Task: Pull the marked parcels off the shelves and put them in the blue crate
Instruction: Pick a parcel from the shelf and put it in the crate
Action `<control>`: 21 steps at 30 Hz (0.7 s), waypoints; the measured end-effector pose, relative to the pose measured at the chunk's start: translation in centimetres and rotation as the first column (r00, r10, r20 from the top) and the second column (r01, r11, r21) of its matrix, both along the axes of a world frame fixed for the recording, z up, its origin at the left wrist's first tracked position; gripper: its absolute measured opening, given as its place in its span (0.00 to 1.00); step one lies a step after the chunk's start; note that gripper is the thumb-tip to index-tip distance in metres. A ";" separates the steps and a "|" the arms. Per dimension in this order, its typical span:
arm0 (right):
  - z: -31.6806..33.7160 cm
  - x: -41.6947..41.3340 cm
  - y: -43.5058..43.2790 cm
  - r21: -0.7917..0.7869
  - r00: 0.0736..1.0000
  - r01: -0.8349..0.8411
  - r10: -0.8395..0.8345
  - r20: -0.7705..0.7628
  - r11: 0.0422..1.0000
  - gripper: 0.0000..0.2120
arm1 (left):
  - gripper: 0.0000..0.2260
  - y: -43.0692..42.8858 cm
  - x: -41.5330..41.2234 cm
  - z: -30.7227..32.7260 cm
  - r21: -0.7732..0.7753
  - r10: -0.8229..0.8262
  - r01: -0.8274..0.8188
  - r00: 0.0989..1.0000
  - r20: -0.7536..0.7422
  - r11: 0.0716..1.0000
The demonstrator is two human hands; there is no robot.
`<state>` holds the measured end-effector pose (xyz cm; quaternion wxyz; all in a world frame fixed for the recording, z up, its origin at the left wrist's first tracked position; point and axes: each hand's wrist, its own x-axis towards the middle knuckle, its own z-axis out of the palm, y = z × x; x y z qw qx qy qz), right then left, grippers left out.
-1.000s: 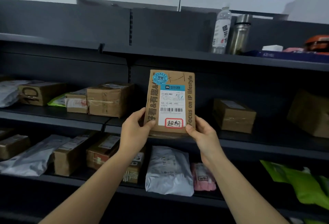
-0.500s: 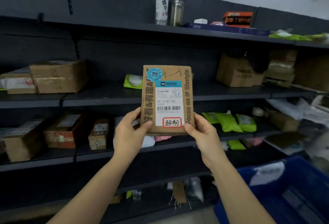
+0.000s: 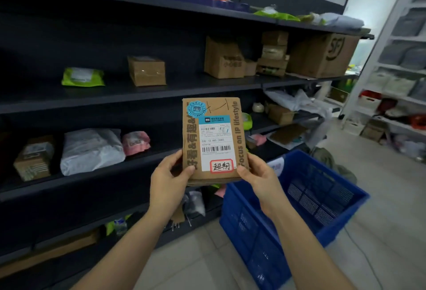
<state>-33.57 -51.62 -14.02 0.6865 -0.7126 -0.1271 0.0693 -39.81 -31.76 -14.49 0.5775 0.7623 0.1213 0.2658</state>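
Head view, left hand (image 3: 168, 180), right hand (image 3: 260, 178) pinching upright parcel (image 3: 213, 136)

The blue crate (image 3: 249, 232) stands on the floor just below and to the right of the right hand (image 3: 259, 176), its top open. Only air lies between its mouth and the parcel (image 3: 212, 139) that both hands hold. A blurred white item (image 3: 276, 165) lies inside by the near wall. Ahead and left of the left hand (image 3: 169, 179), dark shelves (image 3: 96, 175) bar the way, with a white bag (image 3: 90, 149) and a pink bag (image 3: 136, 142) filling the gap at hand height. Bare floor (image 3: 391, 216) runs right of the crate.
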 end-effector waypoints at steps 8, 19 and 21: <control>-2.3 3.6 -12.9 -0.102 0.999 0.030 -0.034 -0.030 0.994 0.19 | 0.22 -12.8 4.6 -4.3 -0.101 -0.061 0.052 0.995 -0.079 0.993; -7.0 13.1 -23.8 -0.180 0.984 0.091 -0.115 -0.133 0.980 0.18 | 0.21 -24.0 15.2 -9.3 -0.144 -0.116 0.090 0.976 -0.186 0.985; -8.1 15.6 -25.0 -0.193 0.981 0.093 -0.122 -0.149 0.977 0.17 | 0.22 -25.0 17.8 -10.7 -0.146 -0.111 0.080 0.969 -0.222 0.986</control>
